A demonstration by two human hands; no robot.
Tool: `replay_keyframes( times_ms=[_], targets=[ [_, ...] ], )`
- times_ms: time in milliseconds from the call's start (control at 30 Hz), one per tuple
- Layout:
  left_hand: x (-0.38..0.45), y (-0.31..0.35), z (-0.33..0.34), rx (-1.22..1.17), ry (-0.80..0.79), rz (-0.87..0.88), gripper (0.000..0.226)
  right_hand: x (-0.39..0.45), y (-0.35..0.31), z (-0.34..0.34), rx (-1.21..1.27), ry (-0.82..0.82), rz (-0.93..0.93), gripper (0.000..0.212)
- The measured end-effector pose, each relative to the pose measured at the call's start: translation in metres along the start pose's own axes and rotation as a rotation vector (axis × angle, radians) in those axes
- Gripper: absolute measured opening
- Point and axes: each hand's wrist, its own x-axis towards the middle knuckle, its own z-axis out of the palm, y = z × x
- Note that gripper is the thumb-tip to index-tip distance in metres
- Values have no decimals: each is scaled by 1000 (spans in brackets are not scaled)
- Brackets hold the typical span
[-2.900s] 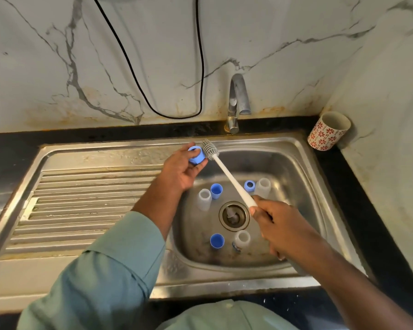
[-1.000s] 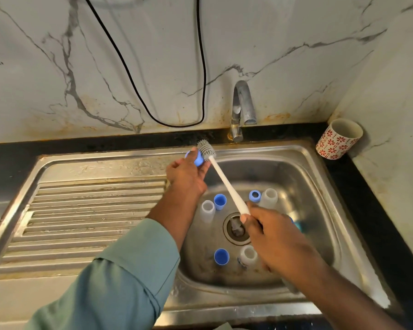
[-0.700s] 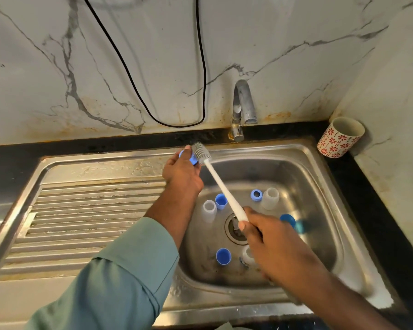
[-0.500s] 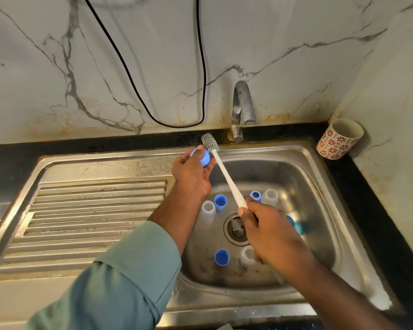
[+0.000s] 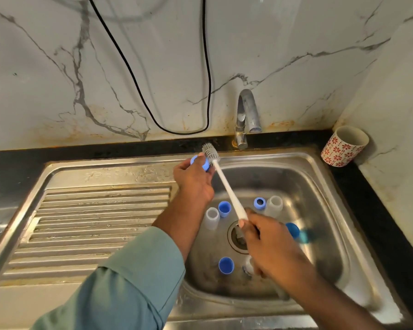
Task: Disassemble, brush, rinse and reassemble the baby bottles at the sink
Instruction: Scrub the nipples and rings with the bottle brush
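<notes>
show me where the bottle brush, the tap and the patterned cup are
bottle brush [image 5: 227, 186], head view, on the middle of its white handle.
tap [image 5: 247, 110], head view, on the curved metal spout.
patterned cup [image 5: 341, 151], head view, on its red-flowered side wall.

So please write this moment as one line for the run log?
step: brushing | left hand: holds blue cap | right hand: holds brush, bristles at cap | tap: no water visible

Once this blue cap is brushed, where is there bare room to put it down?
The ribbed drainboard left of the basin lies bare. So does the basin's right floor between the blue cap and the right wall. Around the drain it is crowded with bottles and caps.
</notes>
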Motion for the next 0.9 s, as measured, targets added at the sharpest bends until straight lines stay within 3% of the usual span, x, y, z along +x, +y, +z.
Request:
replay_keyframes(
  times_ms=[133,267,400,567,733,900],
  targets=[
    [8,7,0,-125,100,29,30,-10,2,3,-40,-80,-27,21],
    [7,-1,-4,-39,-16,-35,37,7,0,2,2,-31,10,21],
    [17,8,-3,-126,45,29,40,6,4,6,-73,-72,-17,19],
    [9,-7,-5,103,-79,25,27,26,-4,2,29,4,15,27],
    [25,5,-10,-92,59,93,32,5,1,4,77,-107,9,28],
    [10,-1,-8,39,-73,33,27,20,-1,-1,76,-22,-44,18]
  ],
)
